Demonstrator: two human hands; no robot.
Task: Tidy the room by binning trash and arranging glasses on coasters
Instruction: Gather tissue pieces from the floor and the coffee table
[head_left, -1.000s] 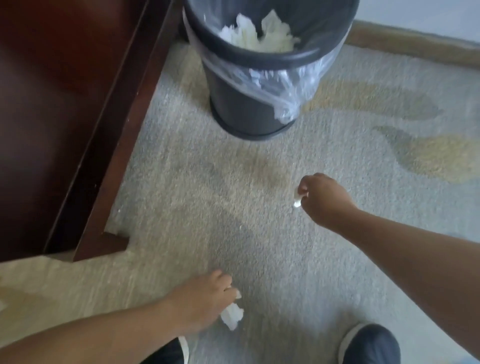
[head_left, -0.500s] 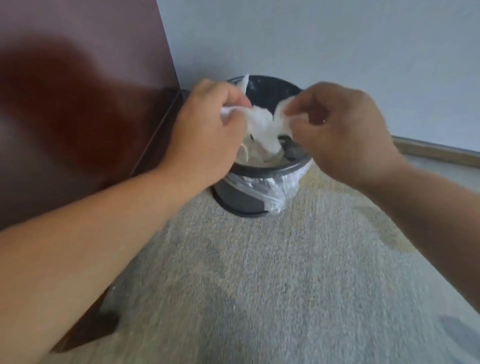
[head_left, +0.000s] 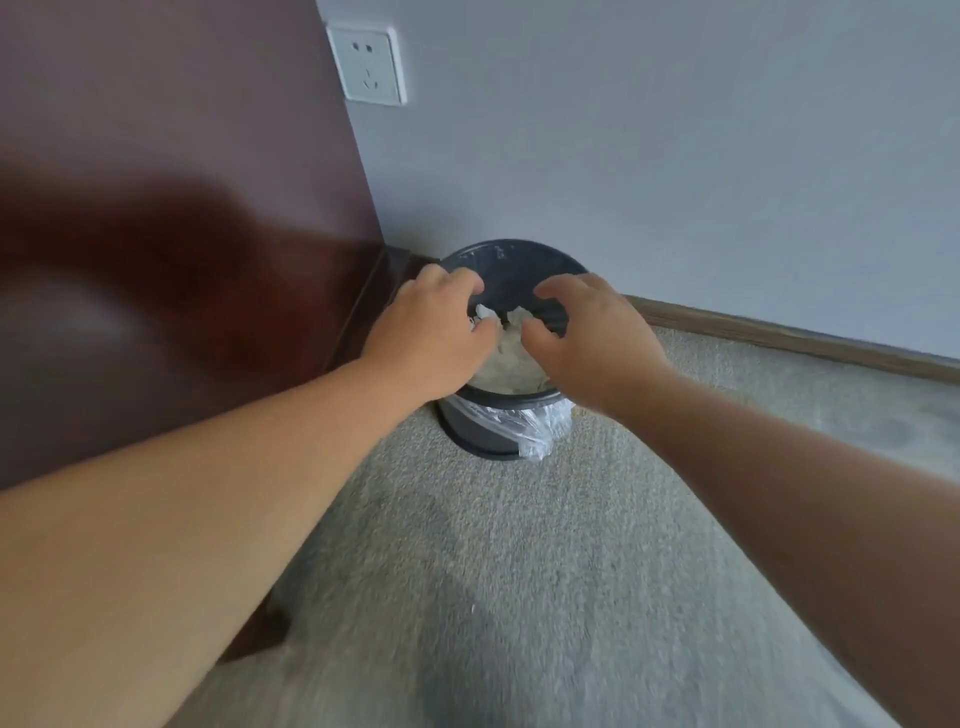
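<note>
A black waste bin (head_left: 511, 250) with a clear plastic liner (head_left: 535, 427) stands on the carpet in the corner. Crumpled white tissues (head_left: 506, 358) lie inside it. Both my hands hover over its mouth. My left hand (head_left: 431, 332) is above the left rim, thumb and fingers apart, with a small white scrap (head_left: 485, 312) just beyond its fingertips. My right hand (head_left: 587, 338) is above the right rim, fingers curled loosely and apart, another white tissue piece (head_left: 519, 315) just off its thumb. Neither hand grips anything. No glasses or coasters are in view.
A dark wooden furniture panel (head_left: 156, 260) runs along the left, touching the bin's side. The grey wall carries a white socket (head_left: 370, 65) and a wooden baseboard (head_left: 779, 338). Grey carpet (head_left: 519, 571) stretches from the bin toward me.
One second ago both hands held tissue scraps near the floor. They rose to the bin, and now the tissues have left my fingers and both hands have opened over it.
</note>
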